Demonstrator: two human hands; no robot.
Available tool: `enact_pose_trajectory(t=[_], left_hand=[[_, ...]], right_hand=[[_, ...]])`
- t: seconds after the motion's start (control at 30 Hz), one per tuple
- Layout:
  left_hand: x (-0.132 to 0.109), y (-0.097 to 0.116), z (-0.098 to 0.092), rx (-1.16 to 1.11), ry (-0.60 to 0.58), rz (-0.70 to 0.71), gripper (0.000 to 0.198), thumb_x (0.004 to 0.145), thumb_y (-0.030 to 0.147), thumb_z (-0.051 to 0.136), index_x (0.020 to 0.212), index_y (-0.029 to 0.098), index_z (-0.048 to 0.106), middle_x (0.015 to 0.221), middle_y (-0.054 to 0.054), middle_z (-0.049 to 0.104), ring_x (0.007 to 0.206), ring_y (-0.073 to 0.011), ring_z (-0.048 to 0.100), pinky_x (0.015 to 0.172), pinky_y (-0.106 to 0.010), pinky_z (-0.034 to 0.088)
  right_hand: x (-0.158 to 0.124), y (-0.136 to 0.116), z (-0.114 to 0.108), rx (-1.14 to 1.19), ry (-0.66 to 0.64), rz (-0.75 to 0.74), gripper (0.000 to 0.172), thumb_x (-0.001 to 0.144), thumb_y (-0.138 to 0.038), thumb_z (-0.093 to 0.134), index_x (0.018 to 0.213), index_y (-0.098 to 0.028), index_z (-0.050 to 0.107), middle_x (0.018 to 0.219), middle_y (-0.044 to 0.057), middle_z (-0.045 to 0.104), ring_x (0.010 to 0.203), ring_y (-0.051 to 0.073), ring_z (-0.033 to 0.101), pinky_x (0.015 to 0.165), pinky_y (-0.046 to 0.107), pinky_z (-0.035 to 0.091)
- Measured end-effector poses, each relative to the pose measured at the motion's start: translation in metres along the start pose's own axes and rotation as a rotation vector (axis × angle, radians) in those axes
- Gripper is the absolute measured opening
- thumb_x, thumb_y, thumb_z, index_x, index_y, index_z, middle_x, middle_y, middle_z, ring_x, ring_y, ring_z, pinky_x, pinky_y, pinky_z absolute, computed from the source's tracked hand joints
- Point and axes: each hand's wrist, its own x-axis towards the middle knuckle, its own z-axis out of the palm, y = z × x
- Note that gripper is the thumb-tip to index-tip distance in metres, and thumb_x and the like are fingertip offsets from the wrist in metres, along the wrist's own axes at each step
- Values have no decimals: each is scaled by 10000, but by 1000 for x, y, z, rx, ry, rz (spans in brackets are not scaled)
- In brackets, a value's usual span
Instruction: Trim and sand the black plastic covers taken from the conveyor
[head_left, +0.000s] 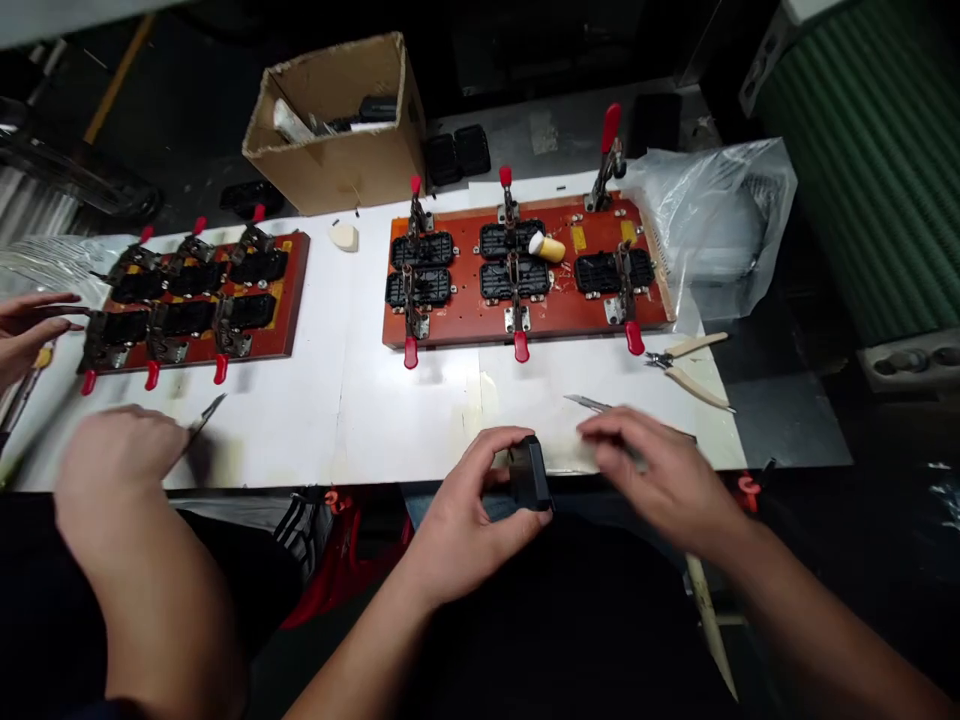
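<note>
A small black plastic part point(534, 474) is held upright on edge in my left hand point(476, 515), gripped between thumb and fingers. Just right of it hovers my right hand point(660, 475), its fingertips curled and smeared by motion. From behind those fingers shows the thin pointed blade of a knife point(586, 402). Most of its handle is hidden, and I cannot tell whether the hand grips it. Beyond my hands, a red-brown fixture board point(465, 325) carries several black plastic parts under red-handled toggle clamps, with a small yellow, white-capped cylinder point(547, 247) on top.
Cream-handled nippers point(694, 370) lie right of the board. To the left, a co-worker's hand point(124, 445) holds a knife beside a second fixture board point(289, 300). A cardboard box point(345, 165) and plastic bag point(720, 230) stand behind. A pale block point(344, 237) sits between the boards.
</note>
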Motion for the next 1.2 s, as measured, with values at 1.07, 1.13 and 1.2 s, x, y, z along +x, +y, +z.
enact_pose_trajectory(t=[1.07,1.13,1.2], left_hand=[[34,-64,-10,802,144,288,941,850,541,793,1615,183,378,1680,-144,435,1591,-387,295,1328,-598,111],[34,-65,-10,798,138,290,938,853,549,788,1613,176,385,1688,-138,424,1597,-388,283,1332,-590,99],[34,-66,-11,784,142,294,935,856,549,783,1615,177,385,1691,-135,420,1603,-388,275,1334,-586,92]], right_hand=[[17,12,46,10,20,-87,311,1020,-198,552,1317,-269,615,1341,109,638,1275,263,610,1091,476,512],[17,14,49,20,14,-85,292,1025,-204,575,1302,-279,629,1328,101,646,1265,256,622,1078,461,529],[21,14,49,5,13,-90,298,1020,-210,615,1309,-281,621,1279,89,676,1217,248,650,1055,448,546]])
